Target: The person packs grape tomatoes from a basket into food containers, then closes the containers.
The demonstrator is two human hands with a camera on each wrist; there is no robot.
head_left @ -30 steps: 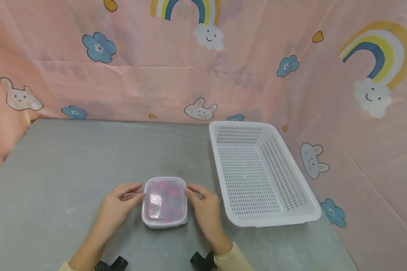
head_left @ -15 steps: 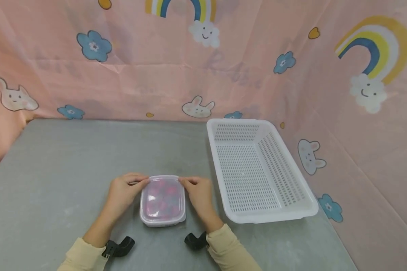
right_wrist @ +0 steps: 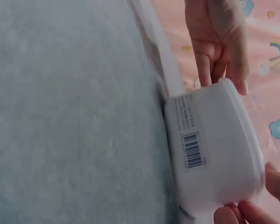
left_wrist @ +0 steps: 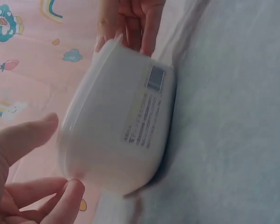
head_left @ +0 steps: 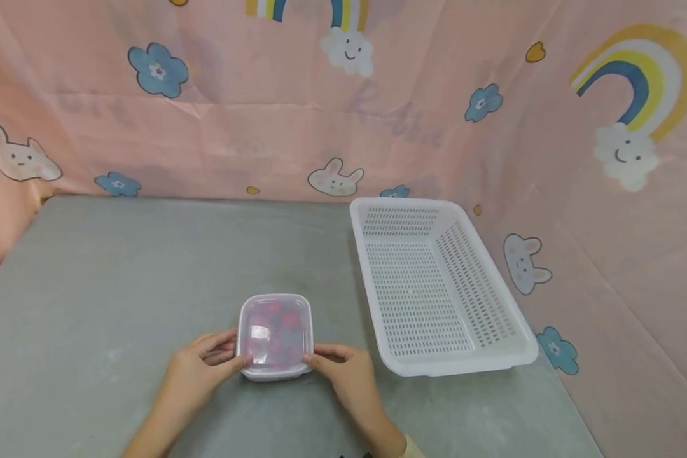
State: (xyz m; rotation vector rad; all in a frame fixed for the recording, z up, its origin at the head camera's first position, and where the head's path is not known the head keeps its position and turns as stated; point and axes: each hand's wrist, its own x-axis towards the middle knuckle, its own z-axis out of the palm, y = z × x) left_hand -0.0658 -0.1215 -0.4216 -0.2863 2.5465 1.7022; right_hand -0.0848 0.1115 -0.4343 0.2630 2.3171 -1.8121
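A square food container (head_left: pixel 276 337) with a translucent lid stands on the grey table, pink and dark contents blurred beneath the lid. Its white side bears a printed label (left_wrist: pixel 144 109) with a barcode. At its near left corner my left hand (head_left: pixel 197 366) pinches the lid's rim, thumb above and fingertips against the side. My right hand (head_left: pixel 349 375) grips the near right corner the same way. The right wrist view shows the right fingertips (right_wrist: pixel 233 212) touching the container's wall just below the rim.
To the right stands a white perforated plastic basket (head_left: pixel 423 299), its inside bare. Behind the grey table (head_left: pixel 120 273), a pink curtain (head_left: pixel 252 140) with rainbows and rabbits hangs along the back and right side.
Both hands moved from the container's sides up to its far corners, then back toward me to its near corners. The container stayed about where it was; the head view shifted slightly.
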